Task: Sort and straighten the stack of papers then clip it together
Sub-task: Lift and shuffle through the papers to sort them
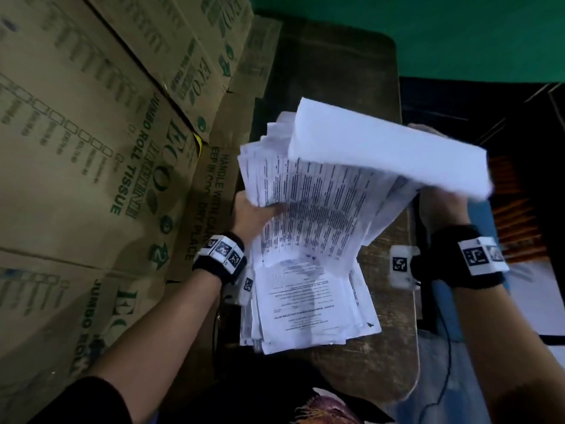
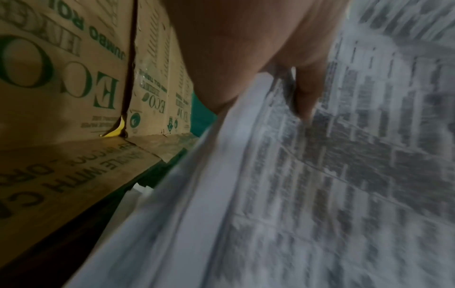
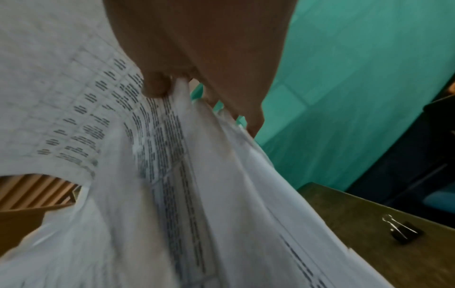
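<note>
A thick stack of printed white papers (image 1: 321, 209) is lifted off the wooden table (image 1: 388, 347), its sheets fanned and uneven. My left hand (image 1: 253, 215) grips the stack's left edge, thumb on the printed face (image 2: 305, 93). My right hand (image 1: 440, 203) grips the right edge, where the top sheets (image 1: 388, 148) curl over; its thumb and fingers (image 3: 157, 85) pinch the sheets. The near end of the papers (image 1: 308, 307) droops onto the table. A black binder clip (image 3: 403, 231) lies on the table past the papers, seen only in the right wrist view.
Stacked cardboard cartons (image 1: 91, 148) printed "ECO" stand tight along the table's left side. A green wall (image 1: 428, 32) is behind. A black cable (image 1: 446, 362) hangs off the table's right edge. Orange slats (image 1: 516, 209) lie at the right.
</note>
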Motion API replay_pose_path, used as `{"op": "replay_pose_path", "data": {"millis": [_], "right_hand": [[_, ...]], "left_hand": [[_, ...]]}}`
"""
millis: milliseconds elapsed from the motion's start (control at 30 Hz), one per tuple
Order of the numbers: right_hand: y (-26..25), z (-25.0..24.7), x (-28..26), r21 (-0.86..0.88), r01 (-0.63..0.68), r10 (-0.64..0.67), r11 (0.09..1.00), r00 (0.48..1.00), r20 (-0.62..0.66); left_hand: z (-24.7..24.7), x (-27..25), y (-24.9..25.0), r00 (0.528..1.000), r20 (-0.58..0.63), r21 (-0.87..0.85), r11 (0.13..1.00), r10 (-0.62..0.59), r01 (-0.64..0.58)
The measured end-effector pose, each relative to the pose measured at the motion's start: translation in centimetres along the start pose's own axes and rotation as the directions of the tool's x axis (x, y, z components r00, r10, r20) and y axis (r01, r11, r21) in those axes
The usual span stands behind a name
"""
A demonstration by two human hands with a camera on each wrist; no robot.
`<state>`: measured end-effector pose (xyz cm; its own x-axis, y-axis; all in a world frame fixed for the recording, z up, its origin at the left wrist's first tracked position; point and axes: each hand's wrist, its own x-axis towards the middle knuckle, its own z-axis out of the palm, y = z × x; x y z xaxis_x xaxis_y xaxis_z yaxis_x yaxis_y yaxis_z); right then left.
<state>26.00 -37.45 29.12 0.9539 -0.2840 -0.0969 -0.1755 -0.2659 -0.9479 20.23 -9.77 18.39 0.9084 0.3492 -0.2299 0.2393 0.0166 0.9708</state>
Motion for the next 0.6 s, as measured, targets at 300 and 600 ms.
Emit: {"op": "replay_pose_path", "data": {"millis": [300, 600], "right_hand": [[0.8, 3.2, 2.0, 0.286, 0.123, -0.165, 0.950, 0.978, 0.128], [7.5, 10.2, 2.8, -0.138, -0.065, 0.100, 0.988, 0.961, 0.259]], "left_hand": [[-2.6, -2.5, -1.3, 0.891, 0.370, -0.074, 0.948, -0.263, 0.311], [-2.9, -1.1, -11.5, 0.735, 0.099, 0.115, 0.741, -0.671, 0.661]]}}
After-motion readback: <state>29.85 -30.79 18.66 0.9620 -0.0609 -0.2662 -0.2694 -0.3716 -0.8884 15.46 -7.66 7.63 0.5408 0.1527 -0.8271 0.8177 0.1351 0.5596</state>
